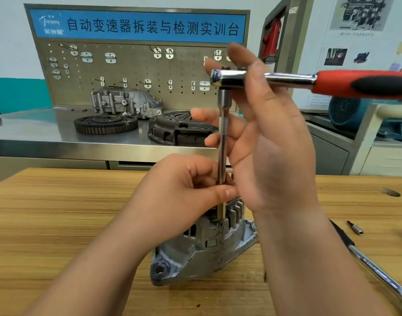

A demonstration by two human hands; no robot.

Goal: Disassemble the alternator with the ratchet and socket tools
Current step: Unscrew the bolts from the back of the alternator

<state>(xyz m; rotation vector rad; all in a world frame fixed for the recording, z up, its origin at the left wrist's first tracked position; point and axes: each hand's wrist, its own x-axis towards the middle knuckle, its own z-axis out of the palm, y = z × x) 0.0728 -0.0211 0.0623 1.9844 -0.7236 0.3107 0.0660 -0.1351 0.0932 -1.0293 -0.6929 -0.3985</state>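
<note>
Here, in the head view, the grey cast-aluminium alternator (195, 254) is seen standing on the wooden worktop (59, 224), between the two forearms. A slim chrome extension bar (223, 137) is stood upright on a fastener at the top of the housing; whether its socket is fully seated cannot be told. The bar is pinched low down by the left hand (184, 185), just above the housing. The chrome ratchet with the red and black handle (293, 79) is held at its head by the right hand (275, 144), thumb laid over the neck and the other fingers spread almost straight. For a clean turn, the bar should be kept plumb by the lower grip, the head pressed down, and the handle gripped further out before force is applied, so that the socket is not cammed off. A long chrome bar (377, 272) and a small bit (355, 228) are seen lying at the right.
</note>
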